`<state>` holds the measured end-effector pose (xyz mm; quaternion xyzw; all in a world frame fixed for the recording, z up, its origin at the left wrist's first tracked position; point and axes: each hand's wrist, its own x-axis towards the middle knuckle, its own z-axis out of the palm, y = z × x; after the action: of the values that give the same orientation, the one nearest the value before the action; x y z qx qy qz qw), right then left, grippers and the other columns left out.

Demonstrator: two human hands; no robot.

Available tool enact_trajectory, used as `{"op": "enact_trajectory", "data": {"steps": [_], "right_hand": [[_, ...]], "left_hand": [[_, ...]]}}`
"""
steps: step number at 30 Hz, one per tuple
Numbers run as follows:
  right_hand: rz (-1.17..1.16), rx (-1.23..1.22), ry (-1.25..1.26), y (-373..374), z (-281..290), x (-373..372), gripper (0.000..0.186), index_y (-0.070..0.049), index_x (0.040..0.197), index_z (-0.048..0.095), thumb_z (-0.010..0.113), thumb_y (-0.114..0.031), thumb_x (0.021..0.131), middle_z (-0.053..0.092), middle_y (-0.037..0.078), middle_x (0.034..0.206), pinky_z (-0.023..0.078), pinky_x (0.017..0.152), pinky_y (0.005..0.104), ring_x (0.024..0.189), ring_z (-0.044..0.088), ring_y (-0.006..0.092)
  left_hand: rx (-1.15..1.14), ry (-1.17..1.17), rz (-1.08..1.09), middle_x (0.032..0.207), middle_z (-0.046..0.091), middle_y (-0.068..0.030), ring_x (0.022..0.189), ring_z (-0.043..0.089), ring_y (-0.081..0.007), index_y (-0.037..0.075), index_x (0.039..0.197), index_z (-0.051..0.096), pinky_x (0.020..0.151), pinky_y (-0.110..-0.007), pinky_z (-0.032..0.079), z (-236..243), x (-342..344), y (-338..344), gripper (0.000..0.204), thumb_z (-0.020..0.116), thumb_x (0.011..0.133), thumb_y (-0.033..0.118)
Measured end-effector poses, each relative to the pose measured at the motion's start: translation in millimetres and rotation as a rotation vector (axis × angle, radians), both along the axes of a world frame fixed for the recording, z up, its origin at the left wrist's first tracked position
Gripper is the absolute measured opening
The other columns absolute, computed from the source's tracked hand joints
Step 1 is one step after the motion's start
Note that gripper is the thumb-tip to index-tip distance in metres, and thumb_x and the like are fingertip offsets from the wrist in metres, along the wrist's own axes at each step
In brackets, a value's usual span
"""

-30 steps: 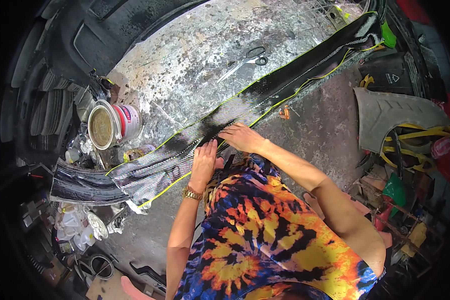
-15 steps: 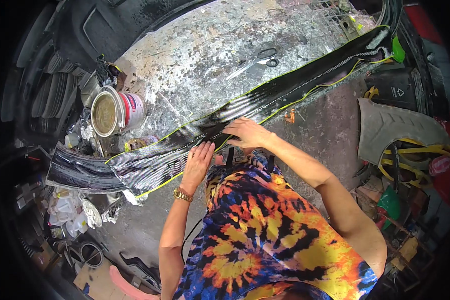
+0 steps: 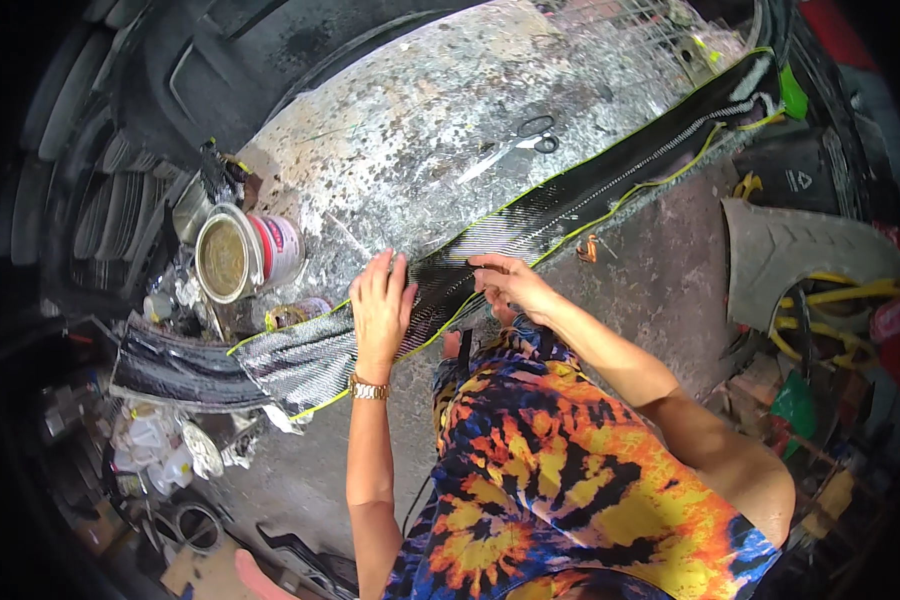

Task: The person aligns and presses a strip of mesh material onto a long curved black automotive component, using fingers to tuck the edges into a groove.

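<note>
A long strip of black woven carbon fibre cloth (image 3: 580, 205) with yellow edging runs diagonally over the near edge of the worktable. Its left end drapes over a dark, curved, trough-like part (image 3: 175, 365). My left hand (image 3: 378, 305) rests across the cloth with fingers stretched toward its far edge, holding nothing. At the cloth's near edge, my right hand (image 3: 510, 282) touches the weave, forefinger extended and the other fingers bent and partly hidden; nothing shows in its grasp. Beyond the strip lie black-handled scissors (image 3: 535, 135).
An open metal can (image 3: 280, 245) stands on the stained worktable (image 3: 380, 130) at left, beside a smaller tin (image 3: 300, 312). Plastic bottles (image 3: 155, 440) cluster below the dark part. At right is a grey fender-like panel (image 3: 810, 255). Large black car parts (image 3: 210, 65) line the far left.
My left hand has shifted up and across the cloth toward its far edge. My right hand has bent its fingers near the near edge. The whole view has shifted slightly.
</note>
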<state>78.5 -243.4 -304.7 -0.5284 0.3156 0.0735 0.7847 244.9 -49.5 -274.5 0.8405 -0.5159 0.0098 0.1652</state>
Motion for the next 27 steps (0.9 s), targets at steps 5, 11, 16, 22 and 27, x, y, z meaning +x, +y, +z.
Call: {"op": "enact_trajectory", "data": {"steps": [5,11,16,22,27], "right_hand": [[-0.590,0.381,-0.003,15,-8,-6,0.059,0.001,0.147,0.036,0.064,-0.012,0.096,0.065,0.005,0.095,0.049,0.063,0.0252,0.072,0.059,0.0100],[-0.904,-0.012,0.043,2,-23,26,0.093,0.006,0.157,0.006,0.063,-0.029,0.093,0.032,0.028,0.156,0.026,0.119,0.0359,0.144,0.035,0.0286],[-0.808,-0.289,0.133,34,-26,63,0.092,0.007,0.156,0.010,0.059,-0.042,0.097,0.017,0.027,0.163,0.017,0.122,0.0331,0.152,0.020,0.0331],[-0.714,-0.300,0.145,98,-30,84,0.092,0.012,0.154,0.009,0.052,-0.048,0.099,0.005,0.033,0.162,0.011,0.124,0.0375,0.153,0.007,0.0393],[-0.371,-0.554,0.182,135,-32,81,0.077,0.013,0.150,0.022,0.050,-0.038,0.099,0.016,0.034,0.160,0.013,0.123,0.0496,0.151,0.011,0.0472]], "left_hand": [[0.300,0.308,-0.057,0.110,0.069,-0.0165,0.098,0.066,-0.0359,0.002,0.109,0.067,0.083,-0.045,0.051,13,27,-54,0.034,0.074,0.087,0.027],[0.274,0.339,-0.167,0.090,0.069,-0.0190,0.083,0.067,-0.0409,0.002,0.089,0.064,0.070,-0.050,0.052,-17,42,-65,0.022,0.074,0.086,0.021],[0.252,0.383,-0.231,0.081,0.067,-0.0209,0.080,0.065,-0.0425,0.001,0.086,0.062,0.068,-0.050,0.049,-18,52,-67,0.024,0.074,0.086,0.022],[0.284,0.358,-0.278,0.077,0.066,-0.0218,0.078,0.064,-0.0444,0.001,0.085,0.060,0.067,-0.052,0.049,-19,62,-55,0.027,0.076,0.085,0.024],[0.360,0.300,-0.321,0.087,0.069,-0.0214,0.083,0.067,-0.0423,0.002,0.089,0.062,0.069,-0.051,0.052,-13,69,-44,0.025,0.075,0.084,0.022]]}}
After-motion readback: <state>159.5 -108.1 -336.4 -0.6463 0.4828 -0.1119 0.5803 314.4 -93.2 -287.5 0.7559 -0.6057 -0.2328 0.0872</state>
